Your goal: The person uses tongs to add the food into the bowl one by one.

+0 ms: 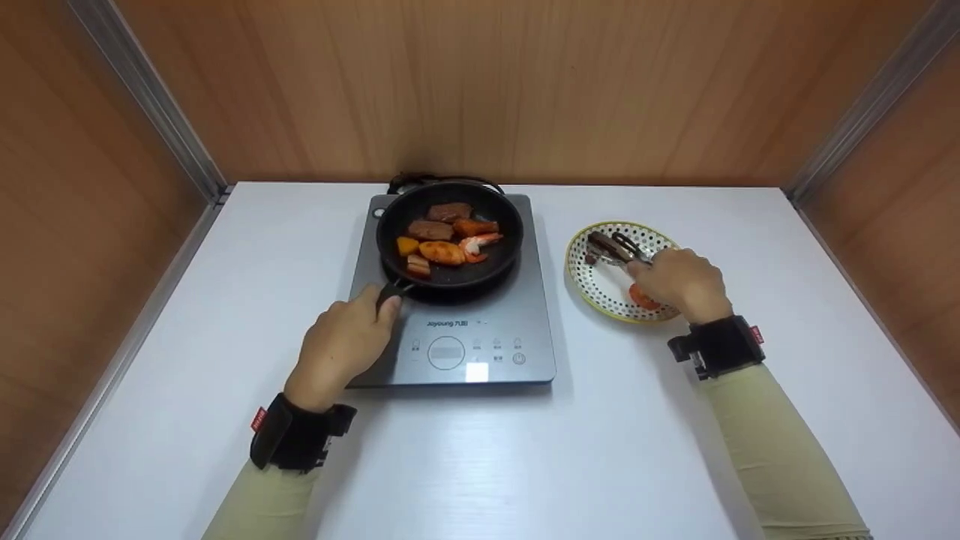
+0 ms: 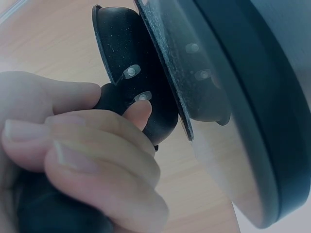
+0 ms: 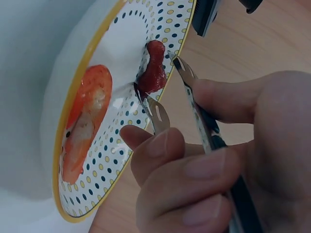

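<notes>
My left hand (image 1: 341, 341) grips the black handle (image 1: 390, 292) of a frying pan (image 1: 495, 262) that stands on an induction cooker (image 1: 525, 322). In the pan lie meat pieces (image 1: 430, 229), a prawn (image 1: 474, 244) and orange and yellow food pieces (image 1: 442, 253). My right hand (image 1: 684, 281) holds metal tongs (image 3: 189, 92) over a dotted plate (image 1: 600, 292). The tong tips stand apart, close to a dark red piece of food (image 3: 154, 68); whether they touch it I cannot tell. An orange-red slice (image 3: 87, 124) lies on the same plate.
The cooker and the plate share a white table (image 1: 465, 457), the plate to the cooker's right. Behind the pan runs a black cord (image 1: 405, 180). Wood-grain panels (image 1: 480, 90) enclose the table at the back and both sides.
</notes>
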### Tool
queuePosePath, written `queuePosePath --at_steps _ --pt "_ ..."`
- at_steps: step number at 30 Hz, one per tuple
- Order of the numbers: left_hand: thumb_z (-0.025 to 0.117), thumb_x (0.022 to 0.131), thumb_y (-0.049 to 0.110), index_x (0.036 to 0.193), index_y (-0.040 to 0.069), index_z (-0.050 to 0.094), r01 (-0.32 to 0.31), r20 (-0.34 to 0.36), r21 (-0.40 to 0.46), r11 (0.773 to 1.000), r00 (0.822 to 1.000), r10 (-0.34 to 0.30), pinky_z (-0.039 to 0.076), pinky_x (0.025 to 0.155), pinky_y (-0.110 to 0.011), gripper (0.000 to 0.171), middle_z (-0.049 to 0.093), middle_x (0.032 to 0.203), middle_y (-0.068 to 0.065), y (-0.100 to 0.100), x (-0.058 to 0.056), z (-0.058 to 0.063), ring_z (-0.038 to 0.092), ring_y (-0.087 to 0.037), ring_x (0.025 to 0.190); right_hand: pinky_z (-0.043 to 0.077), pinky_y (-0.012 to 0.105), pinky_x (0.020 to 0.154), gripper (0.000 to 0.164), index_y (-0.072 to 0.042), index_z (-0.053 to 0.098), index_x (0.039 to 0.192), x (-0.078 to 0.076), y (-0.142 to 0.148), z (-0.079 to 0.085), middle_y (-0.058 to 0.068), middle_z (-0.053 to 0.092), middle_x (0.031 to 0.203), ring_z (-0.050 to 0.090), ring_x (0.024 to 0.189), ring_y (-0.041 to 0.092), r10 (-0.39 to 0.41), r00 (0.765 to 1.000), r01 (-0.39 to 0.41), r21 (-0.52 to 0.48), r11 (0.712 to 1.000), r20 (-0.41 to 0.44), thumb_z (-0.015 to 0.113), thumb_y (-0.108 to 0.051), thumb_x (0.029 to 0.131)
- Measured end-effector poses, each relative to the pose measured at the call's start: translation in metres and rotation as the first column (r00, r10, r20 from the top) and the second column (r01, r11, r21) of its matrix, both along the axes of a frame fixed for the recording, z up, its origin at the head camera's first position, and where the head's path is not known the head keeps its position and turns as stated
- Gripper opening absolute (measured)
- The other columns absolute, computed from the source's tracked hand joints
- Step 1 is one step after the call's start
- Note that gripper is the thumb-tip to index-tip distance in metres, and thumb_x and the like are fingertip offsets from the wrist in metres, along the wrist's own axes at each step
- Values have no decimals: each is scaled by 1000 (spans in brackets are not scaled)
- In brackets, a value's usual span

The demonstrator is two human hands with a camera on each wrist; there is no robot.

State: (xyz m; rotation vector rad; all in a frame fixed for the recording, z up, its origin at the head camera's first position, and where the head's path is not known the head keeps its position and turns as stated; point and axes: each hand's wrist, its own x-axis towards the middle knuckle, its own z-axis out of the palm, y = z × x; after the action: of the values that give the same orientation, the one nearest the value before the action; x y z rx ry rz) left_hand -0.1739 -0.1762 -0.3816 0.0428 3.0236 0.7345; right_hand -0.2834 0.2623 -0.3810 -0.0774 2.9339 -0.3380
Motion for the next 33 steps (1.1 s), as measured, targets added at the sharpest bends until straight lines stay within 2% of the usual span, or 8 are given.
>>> queuePosePath --at_steps 6,10,15,23,27,30,33 --pt "42 115 39 108 8 55 -6 15 11 1000 1000 6 42 60 -41 35 58 80 -11 0 0 0 59 -30 76 53 64 82 66 6 65 133 -1 -6 -4 33 66 122 65 107 51 31 998 -29 40 999 -53 45 -52 109" --pt "42 115 40 112 7 57 -10 18 16 1000 1000 9 43 61 -41 36 60 83 -13 0 0 1 61 -31 78 50 70 89 63 3 61 142 0 -5 -5 35 63 133 62 117 57 53 996 -49 54 997 -78 47 -50 109" --pt "42 115 39 112 8 57 -11 17 17 1000 1000 11 43 61 -42 35 61 83 -13 0 0 1 61 -31 77 50 71 88 59 0 62 143 1 -4 -7 35 63 135 61 119 59 83 990 -75 80 994 -110 51 -46 108" --pt "42 115 40 113 8 56 -11 17 8 1000 1000 11 43 61 -42 34 61 83 -14 0 0 0 61 -32 78 50 71 85 54 0 65 138 7 2 -7 33 67 127 63 115 57 94 987 -83 87 993 -131 55 -42 106" --pt "43 115 39 129 2 59 -6 -3 -1 1000 1000 6 50 65 -50 43 70 98 -24 1 0 1 71 -42 91 51 68 80 50 -3 68 134 11 6 -5 31 70 120 66 108 55 86 987 -74 92 993 -137 55 -41 105" --pt "43 115 38 137 -1 58 -3 -15 -8 1000 1000 3 53 69 -55 48 72 108 -29 1 0 0 72 -47 100 51 67 78 48 -4 69 133 12 8 -5 29 70 118 66 106 53 79 988 -67 92 993 -133 55 -40 105" --pt "43 115 38 137 0 58 -6 -9 -7 1000 1000 6 53 70 -56 46 71 109 -29 1 1 0 72 -47 101 51 68 79 49 -4 68 136 13 10 -6 31 70 121 66 108 55 80 989 -69 89 994 -126 55 -41 106"
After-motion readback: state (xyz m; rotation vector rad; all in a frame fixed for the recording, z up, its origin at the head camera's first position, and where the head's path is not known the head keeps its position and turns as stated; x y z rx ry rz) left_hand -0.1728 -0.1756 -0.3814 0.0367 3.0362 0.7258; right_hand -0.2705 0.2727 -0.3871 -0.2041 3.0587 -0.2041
